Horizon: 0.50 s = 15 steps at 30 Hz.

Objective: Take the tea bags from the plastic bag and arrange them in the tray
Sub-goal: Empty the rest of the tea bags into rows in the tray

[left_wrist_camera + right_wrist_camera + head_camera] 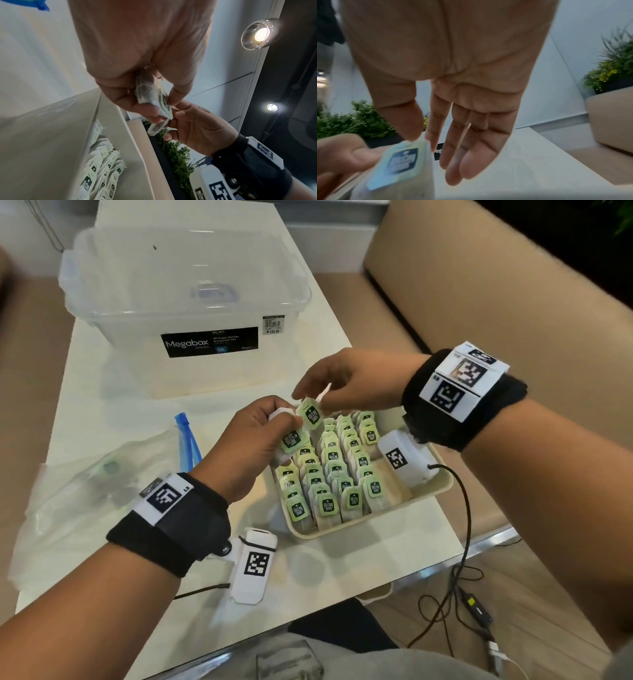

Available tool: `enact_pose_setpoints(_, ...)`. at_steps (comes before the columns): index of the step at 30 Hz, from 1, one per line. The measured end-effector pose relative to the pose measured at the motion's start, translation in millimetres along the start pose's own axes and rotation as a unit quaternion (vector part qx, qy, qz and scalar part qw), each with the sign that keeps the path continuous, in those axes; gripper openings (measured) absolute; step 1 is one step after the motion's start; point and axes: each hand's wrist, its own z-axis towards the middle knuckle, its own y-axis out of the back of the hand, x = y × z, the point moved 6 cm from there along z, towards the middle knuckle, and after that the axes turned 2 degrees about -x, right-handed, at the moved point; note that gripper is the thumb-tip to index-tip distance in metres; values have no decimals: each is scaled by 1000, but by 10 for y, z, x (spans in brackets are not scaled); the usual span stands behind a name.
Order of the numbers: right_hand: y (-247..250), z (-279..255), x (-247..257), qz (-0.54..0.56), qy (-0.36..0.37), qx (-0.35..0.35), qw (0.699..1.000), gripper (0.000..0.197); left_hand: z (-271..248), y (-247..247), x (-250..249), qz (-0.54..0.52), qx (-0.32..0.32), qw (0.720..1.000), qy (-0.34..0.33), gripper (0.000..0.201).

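My left hand (274, 421) grips a small bunch of tea bags (291, 440) with green tags just above the far left corner of the beige tray (442, 491). My right hand (320, 397) reaches in from the right and pinches the top tea bag (310, 412) between thumb and forefinger, its other fingers straight. The right wrist view shows that tea bag's tag (399, 162) up close, and the left wrist view shows the bunch of tea bags (147, 94) in my left hand. Rows of tea bags (335, 474) stand in the tray. The clear plastic bag (96, 481) with a blue zip lies to the left.
A clear lidded storage box (185, 302) stands at the back of the white table (342, 570). A beige sofa (496, 302) runs along the right. Black cables (462, 559) hang off the table's right edge down to the floor.
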Motion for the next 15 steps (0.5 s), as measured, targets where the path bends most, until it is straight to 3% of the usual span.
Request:
enact_pose_setpoints(5, -31, -11, -30, -53, -8, -18, 998, 17, 31, -41, 12, -8, 13, 1000, 8, 10)
enact_pose_setpoints(9, 20, -26, -175, -42, -36, -17, 998, 18, 36, -98, 54, -12, 23, 999, 18, 8)
enact_pose_setpoints(15, -27, -56, -741, -95, -158, 14, 983, 13, 58, -111, 152, -13, 21, 998, 52, 12)
